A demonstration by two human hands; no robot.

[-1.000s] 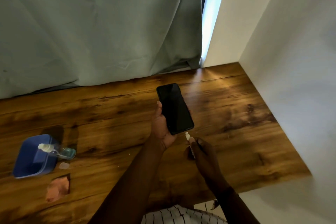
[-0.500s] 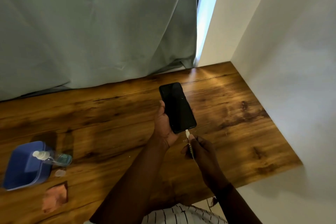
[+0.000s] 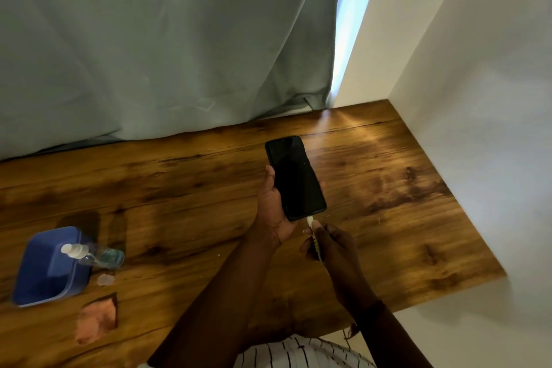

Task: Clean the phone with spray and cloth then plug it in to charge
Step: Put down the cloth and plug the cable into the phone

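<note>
Head view, black phone [image 3: 295, 178], dark glossy screen, white plug [image 3: 310, 221] at bottom edge

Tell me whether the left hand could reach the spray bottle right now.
Probably not yet. The left hand grips the phone while the right hand pinches the charger plug at its bottom edge. The spray bottle lies far to the left, with nothing standing between.
</note>
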